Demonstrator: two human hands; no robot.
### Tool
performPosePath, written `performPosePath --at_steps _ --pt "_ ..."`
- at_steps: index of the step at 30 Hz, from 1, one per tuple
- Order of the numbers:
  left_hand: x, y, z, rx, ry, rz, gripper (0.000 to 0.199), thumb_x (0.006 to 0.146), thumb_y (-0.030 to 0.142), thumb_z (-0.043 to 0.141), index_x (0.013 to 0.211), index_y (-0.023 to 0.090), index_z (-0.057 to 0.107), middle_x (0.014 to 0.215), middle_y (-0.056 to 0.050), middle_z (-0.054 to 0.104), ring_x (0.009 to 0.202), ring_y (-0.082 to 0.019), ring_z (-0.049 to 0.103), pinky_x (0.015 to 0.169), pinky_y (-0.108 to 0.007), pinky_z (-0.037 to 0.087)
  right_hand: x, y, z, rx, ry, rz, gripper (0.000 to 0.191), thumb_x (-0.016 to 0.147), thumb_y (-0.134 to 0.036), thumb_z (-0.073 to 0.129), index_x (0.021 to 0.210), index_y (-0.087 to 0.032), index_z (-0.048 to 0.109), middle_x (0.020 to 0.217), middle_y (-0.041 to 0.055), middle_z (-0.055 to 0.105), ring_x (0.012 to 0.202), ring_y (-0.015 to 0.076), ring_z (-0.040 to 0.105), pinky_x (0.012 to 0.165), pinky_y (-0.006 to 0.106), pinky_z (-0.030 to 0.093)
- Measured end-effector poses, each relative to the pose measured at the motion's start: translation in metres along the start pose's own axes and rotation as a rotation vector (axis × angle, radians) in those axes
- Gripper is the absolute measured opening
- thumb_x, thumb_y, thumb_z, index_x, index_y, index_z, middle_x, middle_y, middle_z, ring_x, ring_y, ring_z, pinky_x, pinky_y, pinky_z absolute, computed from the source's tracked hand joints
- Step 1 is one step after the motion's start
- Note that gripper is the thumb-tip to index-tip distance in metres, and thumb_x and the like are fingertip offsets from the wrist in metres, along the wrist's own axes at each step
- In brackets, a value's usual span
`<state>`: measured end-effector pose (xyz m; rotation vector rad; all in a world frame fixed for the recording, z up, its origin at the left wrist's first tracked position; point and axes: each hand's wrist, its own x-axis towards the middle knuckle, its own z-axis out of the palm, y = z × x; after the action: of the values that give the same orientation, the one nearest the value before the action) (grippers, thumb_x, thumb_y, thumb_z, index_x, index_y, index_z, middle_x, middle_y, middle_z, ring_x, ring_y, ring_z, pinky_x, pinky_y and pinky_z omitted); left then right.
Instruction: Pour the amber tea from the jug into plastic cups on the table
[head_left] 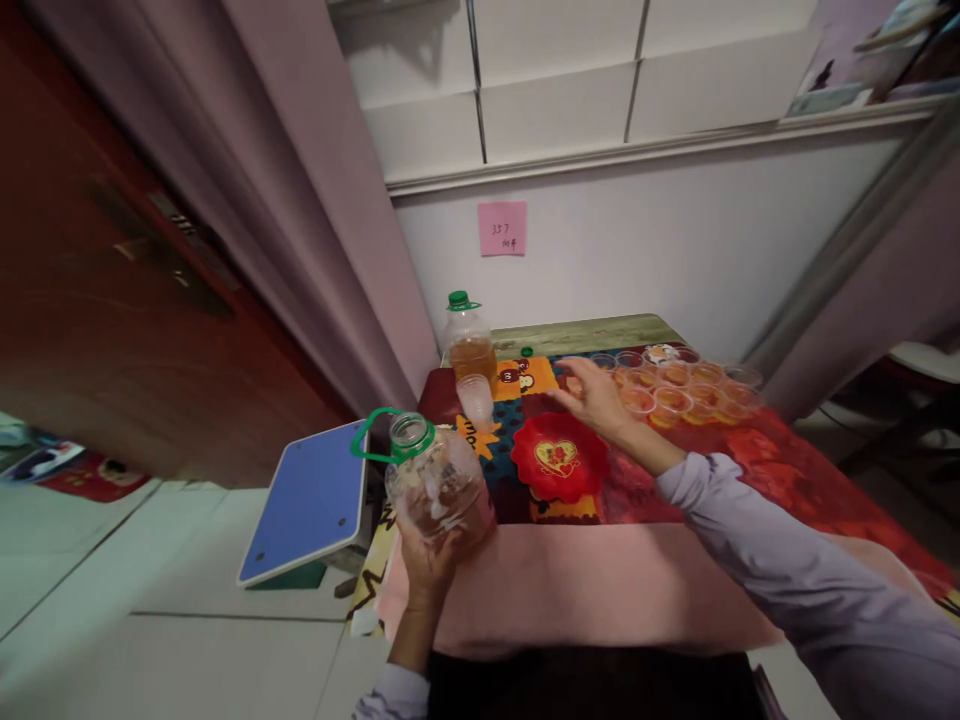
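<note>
My left hand (431, 555) is wrapped round the lower part of an uncapped clear jug (446, 485) with a green handle ring and some amber liquid. My right hand (589, 392) is held over the table with its fingers apart and nothing in them. Below it lies a red scalloped plate (559, 457) with a gold heart design. Between the jug and the plate, farther back, stands a stack of clear cups (475, 400). Several clear cups with orange contents (671, 400) are grouped right of my right hand.
A second jug (471, 345) with a green cap stands at the back left, and a loose green cap (527, 351) lies near the back edge. Pink cloth (600, 585) covers the table's front. A blue-topped stool (307, 500) is at the left. Behind is a wall with a pink note (502, 229).
</note>
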<state>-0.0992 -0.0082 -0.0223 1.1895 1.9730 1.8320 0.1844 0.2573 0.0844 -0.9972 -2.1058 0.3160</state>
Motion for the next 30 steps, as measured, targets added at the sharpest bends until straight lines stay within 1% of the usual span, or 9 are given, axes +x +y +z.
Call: performPosePath --at_steps 2,4,8,10,12,16,22,26,30 --pt "-0.002 -0.006 -0.001 -0.023 -0.045 0.037 0.120 0.067 0.089 0.080 0.161 0.024 0.043 0.152 -0.023 0.064 0.143 -0.047 0.062 0.122 -0.068 0.047 0.019 -0.043 0.017 0.054 -0.109 -0.085 0.039 0.104 -0.040 0.064 0.137 -0.022 0.074 0.136 0.0138 0.074 0.118 0.0293 0.072 0.107 0.043 0.057" --pt "-0.003 -0.010 -0.002 -0.034 -0.062 0.061 0.119 0.070 0.086 0.080 0.163 0.024 0.040 0.154 -0.023 0.062 0.146 -0.048 0.060 0.123 -0.070 0.045 0.036 -0.079 0.034 0.004 -0.244 -0.138 0.035 0.105 -0.035 0.063 0.135 -0.023 0.076 0.137 0.0126 0.073 0.111 0.0271 0.075 0.102 0.039 0.058" --pt "-0.002 -0.019 -0.003 -0.026 -0.055 0.076 0.117 0.070 0.082 0.081 0.162 0.023 0.041 0.151 -0.024 0.063 0.144 -0.049 0.061 0.120 -0.070 0.048 0.061 -0.120 0.065 -0.224 -0.471 -0.125 0.045 0.105 -0.028 0.062 0.149 -0.025 0.072 0.144 0.0130 0.073 0.118 0.0303 0.076 0.100 0.037 0.059" --pt "-0.002 -0.023 -0.004 -0.017 -0.053 0.082 0.118 0.069 0.082 0.082 0.162 0.022 0.041 0.152 -0.026 0.062 0.144 -0.050 0.061 0.119 -0.070 0.048 0.068 -0.127 0.077 -0.277 -0.528 -0.101 0.043 0.104 -0.022 0.063 0.144 -0.021 0.075 0.141 0.0158 0.076 0.118 0.0316 0.078 0.099 0.037 0.059" --pt "-0.002 -0.026 -0.005 -0.011 -0.060 0.086 0.119 0.069 0.080 0.084 0.162 0.020 0.040 0.153 -0.027 0.061 0.144 -0.049 0.061 0.121 -0.070 0.047 0.072 -0.127 0.086 -0.293 -0.547 -0.083 0.035 0.103 -0.018 0.061 0.131 -0.016 0.082 0.131 0.0197 0.081 0.115 0.0332 0.079 0.098 0.038 0.059" --pt "-0.003 -0.026 -0.007 -0.017 -0.083 0.089 0.122 0.069 0.080 0.084 0.165 0.021 0.037 0.156 -0.026 0.060 0.147 -0.046 0.059 0.123 -0.064 0.047 0.077 -0.119 0.095 -0.317 -0.556 -0.046 0.028 0.104 -0.021 0.062 0.114 -0.014 0.087 0.119 0.0231 0.084 0.110 0.0350 0.081 0.096 0.041 0.060" --pt "-0.004 -0.023 -0.004 -0.039 -0.080 0.096 0.120 0.070 0.082 0.083 0.163 0.019 0.041 0.152 -0.026 0.063 0.145 -0.047 0.061 0.121 -0.063 0.049 0.081 -0.112 0.097 -0.293 -0.495 0.016 0.015 0.095 -0.028 0.079 0.103 -0.020 0.087 0.105 0.0150 0.087 0.101 0.0302 0.082 0.087 0.035 0.060" --pt "-0.003 -0.023 -0.003 -0.056 -0.078 0.110 0.120 0.071 0.083 0.081 0.164 0.020 0.037 0.153 -0.026 0.061 0.144 -0.046 0.062 0.120 -0.065 0.049 0.087 -0.119 0.086 -0.232 -0.417 -0.010 0.017 0.098 -0.032 0.076 0.101 -0.019 0.086 0.104 0.0131 0.087 0.094 0.0284 0.080 0.084 0.035 0.058" --pt "-0.003 -0.021 -0.003 -0.063 -0.066 0.076 0.123 0.067 0.083 0.083 0.162 0.020 0.039 0.152 -0.026 0.062 0.143 -0.046 0.063 0.120 -0.063 0.051 0.091 -0.124 0.053 -0.171 -0.292 -0.070 0.024 0.107 -0.030 0.062 0.109 -0.019 0.083 0.114 0.0125 0.084 0.103 0.0267 0.076 0.091 0.034 0.054"
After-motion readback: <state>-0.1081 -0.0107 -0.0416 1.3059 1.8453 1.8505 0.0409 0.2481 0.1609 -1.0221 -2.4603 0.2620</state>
